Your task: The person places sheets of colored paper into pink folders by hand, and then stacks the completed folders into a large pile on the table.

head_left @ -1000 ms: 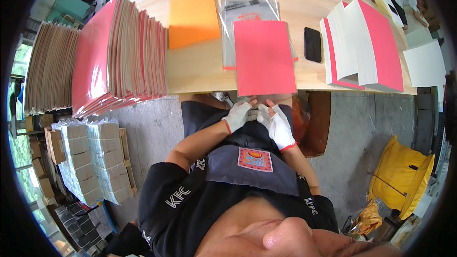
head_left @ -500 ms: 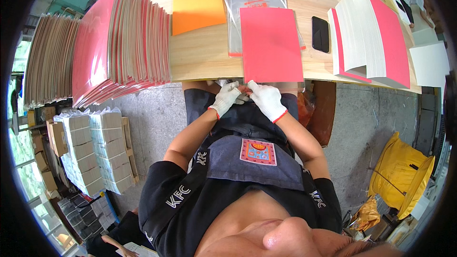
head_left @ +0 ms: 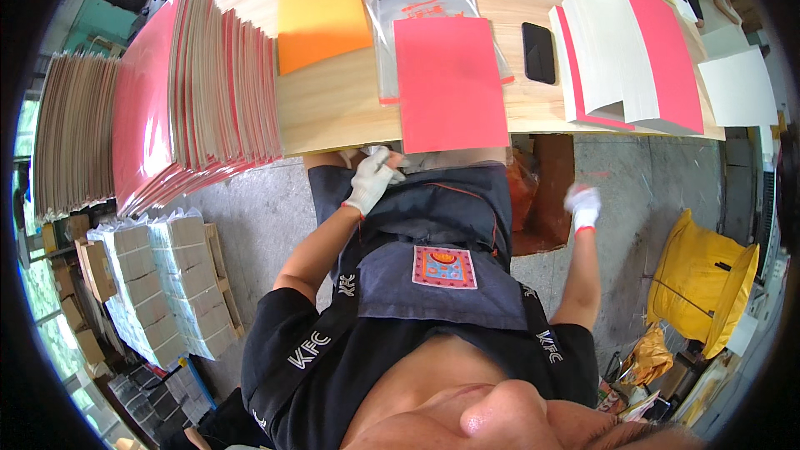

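A pink sheet (head_left: 452,87) in what looks like a clear plastic sleeve (head_left: 458,158) lies at the table's front edge, its transparent flap hanging toward my lap. At the flap's left end, my left hand (head_left: 373,181), in a white glove, has its fingers closed on the plastic. My right hand (head_left: 583,204), gloved too, is out to the right past my thigh, away from the table and smeared by motion. Just beyond its fingers shows a thin, blurred red streak. Behind the pink sheet lie more clear sleeves (head_left: 383,37) with red edge strips.
Tall stacks of pink-covered pads (head_left: 225,92) fill the table's left side. An orange sheet (head_left: 321,17) and a black phone (head_left: 538,52) lie nearby. Thick pink-and-white paper stacks (head_left: 621,58) stand right. Below are a brown box (head_left: 546,192), wrapped paper piles (head_left: 146,283) and a yellow bundle (head_left: 696,283).
My right hand has left the flap and swung out to the right. My left hand stays by the sleeve's edge. The view has shifted slightly.
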`<state>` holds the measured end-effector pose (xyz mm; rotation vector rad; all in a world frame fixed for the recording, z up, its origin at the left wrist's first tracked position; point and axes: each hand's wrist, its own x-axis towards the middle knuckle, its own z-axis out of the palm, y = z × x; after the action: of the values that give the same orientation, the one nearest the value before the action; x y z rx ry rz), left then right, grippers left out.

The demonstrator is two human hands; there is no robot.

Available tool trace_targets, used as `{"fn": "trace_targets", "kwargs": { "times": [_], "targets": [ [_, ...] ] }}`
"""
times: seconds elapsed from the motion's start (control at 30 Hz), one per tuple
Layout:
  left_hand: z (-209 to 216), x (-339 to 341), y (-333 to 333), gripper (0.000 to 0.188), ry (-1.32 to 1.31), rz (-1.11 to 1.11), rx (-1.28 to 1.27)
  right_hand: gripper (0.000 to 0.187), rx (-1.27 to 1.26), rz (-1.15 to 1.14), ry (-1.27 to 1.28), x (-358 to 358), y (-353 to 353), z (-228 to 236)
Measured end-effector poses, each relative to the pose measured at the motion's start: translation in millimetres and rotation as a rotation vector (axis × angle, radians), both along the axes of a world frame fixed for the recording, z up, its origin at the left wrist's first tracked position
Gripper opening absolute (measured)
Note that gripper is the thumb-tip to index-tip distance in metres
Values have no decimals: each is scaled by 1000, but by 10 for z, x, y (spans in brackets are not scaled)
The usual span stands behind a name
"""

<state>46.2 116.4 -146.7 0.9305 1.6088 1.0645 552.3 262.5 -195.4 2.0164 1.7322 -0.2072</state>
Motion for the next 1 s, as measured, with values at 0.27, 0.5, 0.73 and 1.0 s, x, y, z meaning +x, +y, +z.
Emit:
{"fn": "trace_targets", "kwargs": {
  "times": [0.27,0.5,0.73,1.0],
  "targets": [
    [70,-35,200,42,1019,-327,774,46,495,727,791,-1724,-135,1005],
    [38,-68,179,24,795,-242,606,21,499,836,950,-1993,86,779],
    [-159,233,185,24,-168,358,229,10,-127,-305,1757,-2002,45,339],
    [145,162,129,35,-839,261,160,17,-276,-834,2002,-2061,-31,431]
  ]
}}
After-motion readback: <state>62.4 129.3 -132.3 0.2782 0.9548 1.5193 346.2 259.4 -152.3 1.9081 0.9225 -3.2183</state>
